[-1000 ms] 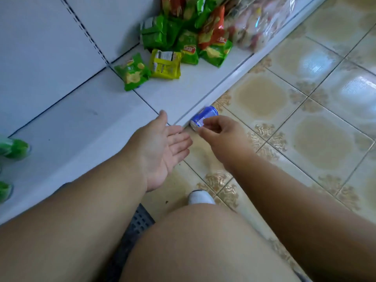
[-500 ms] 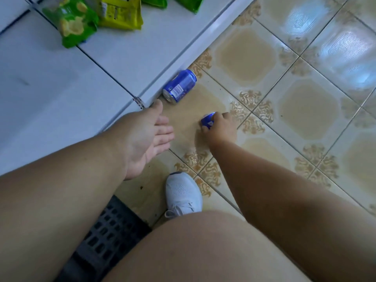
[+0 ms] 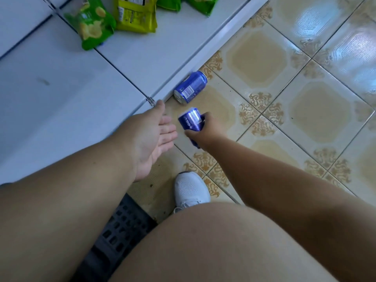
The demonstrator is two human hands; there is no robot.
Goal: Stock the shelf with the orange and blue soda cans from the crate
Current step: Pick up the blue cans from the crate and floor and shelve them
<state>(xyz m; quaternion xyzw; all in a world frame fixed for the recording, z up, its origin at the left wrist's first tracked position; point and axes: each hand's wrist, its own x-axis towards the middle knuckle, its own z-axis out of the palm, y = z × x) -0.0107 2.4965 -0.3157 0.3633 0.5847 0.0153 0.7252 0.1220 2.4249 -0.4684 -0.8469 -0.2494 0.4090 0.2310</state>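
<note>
**Inspector A:** What is recorded of the larger fixtures?

**Inspector B:** A patterned tiled floor point(image 3: 305, 102) is seen across the right half of the view. A white shelf point(image 3: 71, 98) is noted along the left, its front edge running diagonally from the upper right down to the lower left. A dark slotted crate point(image 3: 120, 226) is partly seen at the bottom, between the left forearm and the knee; its contents cannot be told.

**Inspector A:** And on the shelf?

**Inspector B:** A green chip bag point(image 3: 91, 23) and a yellow packet point(image 3: 136, 15) are laid near the shelf's far end, touching each other. More green bags are cut off by the top edge.

**Inspector A:** The footwear?

**Inspector B:** One white shoe point(image 3: 191, 190) is planted on the floor, near the shelf's front edge.

**Inspector A:** The hands?

**Inspector B:** The left hand point(image 3: 154, 139) is held palm up, fingers straight and together, nothing in it, thumb tip just beside the shelf's front edge. The right hand point(image 3: 205, 131) is wrapped around a blue can.

**Inspector A:** The cans, then.

**Inspector B:** The held blue can point(image 3: 191, 119) is tilted, blurred, just beside the left fingertips. A second blue can point(image 3: 190, 87) is lying on its side on the floor, against the shelf's front edge. It is touched by neither hand.
</note>
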